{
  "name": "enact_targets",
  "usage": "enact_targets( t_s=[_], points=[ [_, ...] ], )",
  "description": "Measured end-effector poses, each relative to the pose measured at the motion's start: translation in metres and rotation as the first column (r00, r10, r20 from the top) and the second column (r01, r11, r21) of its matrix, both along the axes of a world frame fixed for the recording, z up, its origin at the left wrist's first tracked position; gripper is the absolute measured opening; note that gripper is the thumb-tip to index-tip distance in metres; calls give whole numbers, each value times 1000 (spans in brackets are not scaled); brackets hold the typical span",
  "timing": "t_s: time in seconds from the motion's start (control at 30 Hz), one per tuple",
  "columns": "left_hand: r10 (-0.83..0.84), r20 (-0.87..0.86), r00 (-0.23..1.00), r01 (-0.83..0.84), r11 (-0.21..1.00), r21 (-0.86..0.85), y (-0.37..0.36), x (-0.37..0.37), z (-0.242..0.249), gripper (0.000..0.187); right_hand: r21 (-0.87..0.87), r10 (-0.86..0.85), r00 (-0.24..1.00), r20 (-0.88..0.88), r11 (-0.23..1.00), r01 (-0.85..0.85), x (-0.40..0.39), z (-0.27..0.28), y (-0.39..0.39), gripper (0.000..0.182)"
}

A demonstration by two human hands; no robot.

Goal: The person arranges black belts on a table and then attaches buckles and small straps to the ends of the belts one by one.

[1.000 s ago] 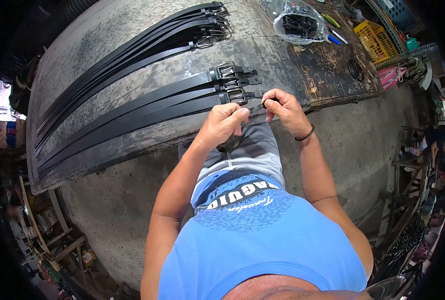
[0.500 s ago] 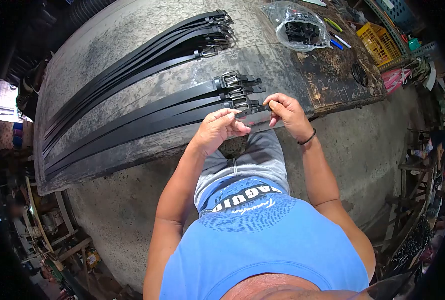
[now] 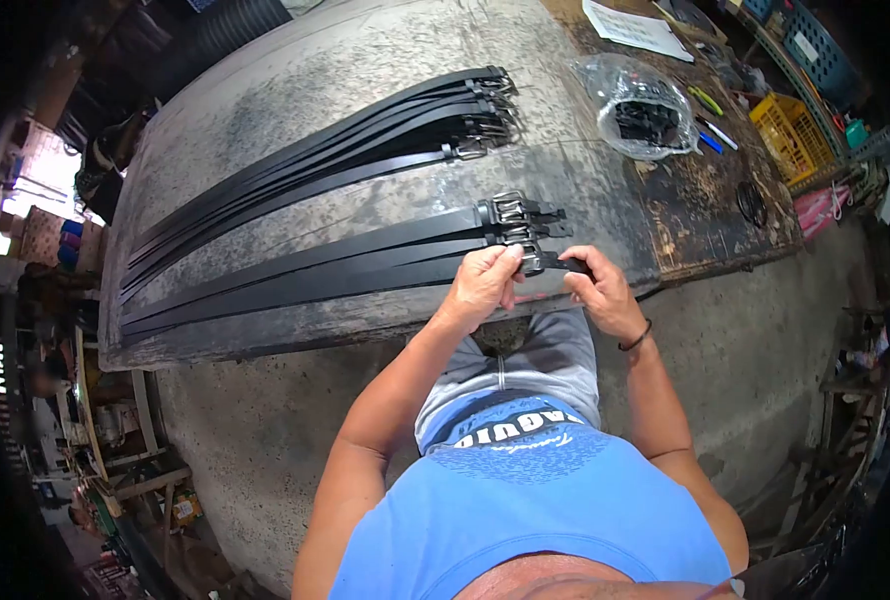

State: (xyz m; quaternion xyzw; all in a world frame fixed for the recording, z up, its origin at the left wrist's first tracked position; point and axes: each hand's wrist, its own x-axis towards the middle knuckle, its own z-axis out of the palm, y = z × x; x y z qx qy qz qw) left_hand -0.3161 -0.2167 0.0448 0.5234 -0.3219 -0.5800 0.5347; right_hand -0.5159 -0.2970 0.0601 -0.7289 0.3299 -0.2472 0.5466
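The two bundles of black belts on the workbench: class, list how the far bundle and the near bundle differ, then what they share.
1. The far bundle lies untouched; the near bundle has both hands at its buckle end, the left hand and the right hand.
2. The far bundle holds more belts than the near bundle.
3. The far bundle fans out wider than the near bundle.
Shared: black straps with metal buckles, all buckles at the right end.

A worn grey tabletop [image 3: 295, 90] stands on a stained concrete floor [image 3: 235, 440]. Daylight glares at the left; a yellow crate [image 3: 790, 135] sits among clutter at right.
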Motion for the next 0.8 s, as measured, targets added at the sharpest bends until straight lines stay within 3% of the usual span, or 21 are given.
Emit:
enact_targets(
  t_s=[0.07,0.13,0.17,0.2,0.23,0.27,0.33,0.37,0.47,0.6,0.67,0.73,0.8],
  points=[
    [-57,130,990,62,997,-35,-9,8,-2,36,-68,-11,1000,13,998,12,0,-1,-2,19],
    [83,265,961,-50,990,-130,-26,17,0,34,-221,-161,984,76,960,174,-7,-25,-14,20],
    [121,501,857,-48,987,-157,-37,29,3,30,-108,-257,952,167,955,276,-8,-36,-19,24],
    [215,724,655,-10,961,-277,-50,44,-2,26,-42,-327,935,139,941,335,-14,-40,-24,26],
    [259,810,527,0,952,-305,-63,59,-11,26,-28,-387,911,145,918,395,-19,-51,-30,26],
    [389,818,424,0,903,-429,-78,76,-31,28,10,-441,874,202,894,448,-24,-73,-40,27],
    [370,911,181,-51,929,-367,-102,106,-48,40,98,-538,829,154,843,529,-24,-85,-43,26],
    [402,913,73,-43,916,-400,-114,121,-62,44,32,-565,811,151,823,568,-24,-93,-47,27],
    [147,983,-111,-137,977,-162,-124,140,-63,52,14,-567,805,178,819,574,-19,-96,-49,27],
    [98,981,-169,-151,981,-124,-129,141,-65,59,-35,-567,811,145,816,577,-16,-91,-46,27],
    [73,961,-268,-115,987,-108,-120,136,-54,59,16,-595,775,215,795,606,-12,-91,-44,26],
    [127,954,-272,-13,991,-136,-110,135,-46,55,11,-566,779,269,811,586,-15,-93,-43,25],
    [288,937,-199,141,954,-263,-103,141,-47,46,61,-577,772,265,809,584,-16,-91,-44,21]
  ],
)
